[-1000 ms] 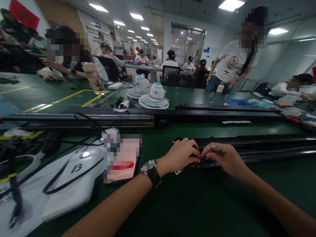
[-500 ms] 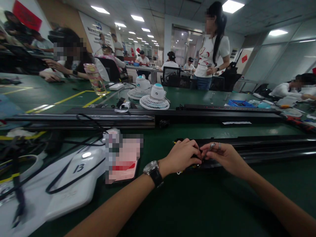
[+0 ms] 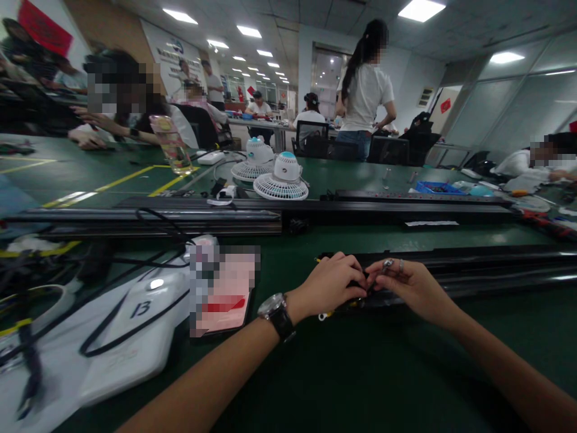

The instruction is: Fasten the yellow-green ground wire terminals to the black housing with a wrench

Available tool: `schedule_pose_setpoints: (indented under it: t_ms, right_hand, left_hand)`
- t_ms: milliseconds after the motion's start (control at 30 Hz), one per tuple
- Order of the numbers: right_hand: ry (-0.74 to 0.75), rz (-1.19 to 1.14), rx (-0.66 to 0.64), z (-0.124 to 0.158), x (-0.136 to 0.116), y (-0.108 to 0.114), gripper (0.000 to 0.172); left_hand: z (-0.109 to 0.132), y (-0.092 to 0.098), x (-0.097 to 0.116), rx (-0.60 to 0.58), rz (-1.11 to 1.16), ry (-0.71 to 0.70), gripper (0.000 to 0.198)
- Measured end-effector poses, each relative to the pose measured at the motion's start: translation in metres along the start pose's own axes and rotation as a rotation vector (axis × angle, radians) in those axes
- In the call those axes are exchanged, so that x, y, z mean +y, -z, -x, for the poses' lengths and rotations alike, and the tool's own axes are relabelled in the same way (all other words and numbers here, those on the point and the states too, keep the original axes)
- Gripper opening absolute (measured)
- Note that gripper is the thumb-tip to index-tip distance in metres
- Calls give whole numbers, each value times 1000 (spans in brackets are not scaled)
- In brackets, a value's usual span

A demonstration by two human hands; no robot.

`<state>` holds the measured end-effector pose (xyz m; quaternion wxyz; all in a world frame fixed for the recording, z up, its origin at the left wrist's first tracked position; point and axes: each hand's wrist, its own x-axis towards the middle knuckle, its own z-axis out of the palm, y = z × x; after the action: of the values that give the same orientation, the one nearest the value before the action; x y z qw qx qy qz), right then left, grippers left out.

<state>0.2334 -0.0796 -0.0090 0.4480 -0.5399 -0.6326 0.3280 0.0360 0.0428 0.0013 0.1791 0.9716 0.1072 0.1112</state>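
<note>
My left hand (image 3: 334, 281), with a watch (image 3: 276, 316) on its wrist, is closed at the near left end of a long black profile (image 3: 478, 276). Its fingertips pinch at something small and dark that I cannot make out. Facing it, my right hand (image 3: 408, 288), wearing rings, has its thumb and fingers pressed together at the same spot. The fingertips of both hands almost meet. A yellow wire with a ring terminal (image 3: 323, 316) pokes out below my left hand. Whatever lies between the fingers is mostly hidden.
Left of my hands lie a phone (image 3: 228, 291) and a white power bank (image 3: 135, 331) with a black cable. Further back are more long black bars (image 3: 396, 210), two white fans (image 3: 282, 177), a bottle (image 3: 171, 144) and a blue tray (image 3: 438, 188). Several people sit or stand beyond.
Both hands stay at the profile's end with barely any shift; the ring terminal shows a little more. The standing person in the background has turned away and moved left.
</note>
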Motion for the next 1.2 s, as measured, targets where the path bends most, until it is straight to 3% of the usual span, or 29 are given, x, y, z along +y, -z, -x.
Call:
schedule_pose_setpoints:
  t_ms: [300, 1200]
  right_hand:
    - [43, 43, -1, 2, -5, -2, 13]
    - [132, 189, 43, 6, -11, -3, 13]
  left_hand:
    - [2, 5, 3, -6, 10, -7, 11]
    - [2, 5, 1, -3, 31, -35, 11]
